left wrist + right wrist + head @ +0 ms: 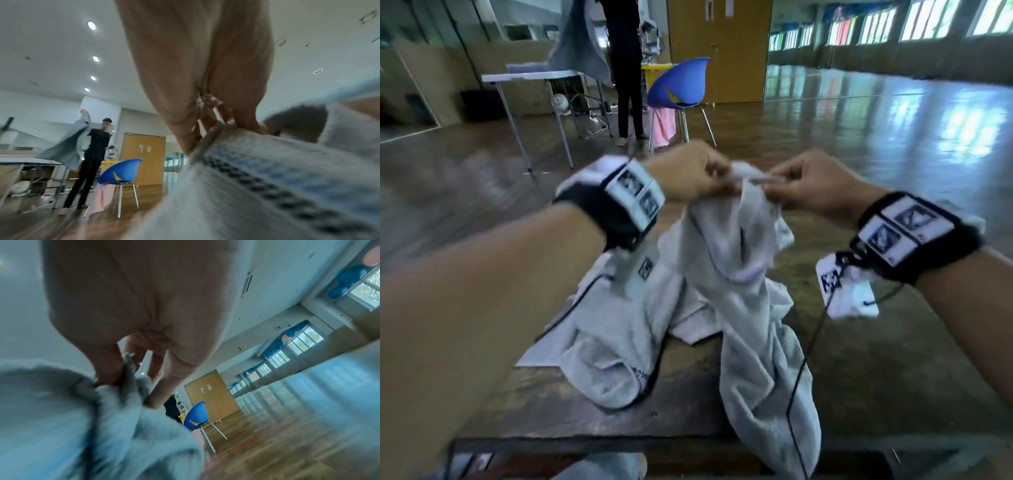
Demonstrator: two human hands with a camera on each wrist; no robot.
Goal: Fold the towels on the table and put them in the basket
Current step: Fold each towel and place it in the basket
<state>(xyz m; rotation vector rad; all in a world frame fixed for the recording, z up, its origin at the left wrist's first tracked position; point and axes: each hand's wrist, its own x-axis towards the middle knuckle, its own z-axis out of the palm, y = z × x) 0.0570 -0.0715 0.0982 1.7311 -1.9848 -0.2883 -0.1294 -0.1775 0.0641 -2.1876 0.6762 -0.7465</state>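
Note:
A white towel (743, 274) with a dark stitched border hangs bunched above the brown table (876, 377). My left hand (698, 174) and right hand (801, 188) both pinch its top edge, close together. Its lower end drapes over the table's near edge. In the left wrist view my fingers (207, 123) pinch the towel's hem (267, 162). In the right wrist view my thumb and fingers (115, 369) pinch the gathered towel (82, 418). A second white towel (616, 335) lies crumpled on the table, under my left wrist. No basket is in view.
A blue chair (678, 89) with a pink cloth (664, 126) hanging from it stands beyond the table. A person in black (625, 68) holds up a grey cloth beside a grey table (534, 77). A wooden door (722, 44) is behind.

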